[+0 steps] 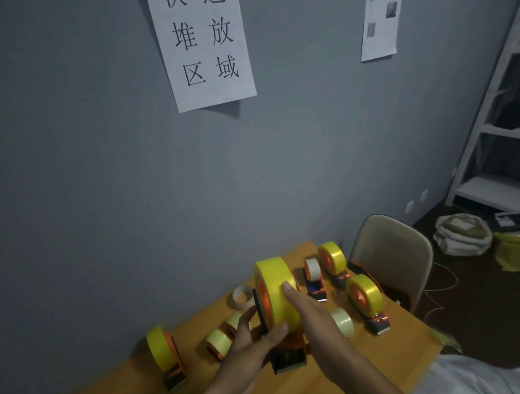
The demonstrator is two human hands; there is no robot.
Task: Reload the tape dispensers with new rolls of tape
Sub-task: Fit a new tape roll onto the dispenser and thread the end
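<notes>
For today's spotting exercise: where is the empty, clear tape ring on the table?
In the head view, the empty tape ring lies on the wooden table near the wall, just left of the big yellow roll both hands hold.

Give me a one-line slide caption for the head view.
Both hands, left and right, hold a dispenser carrying a yellow roll over the table.

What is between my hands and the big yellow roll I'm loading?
Nothing visible. The right hand lies on the big yellow tape roll, and the left hand grips the orange dispenser under it.
</notes>
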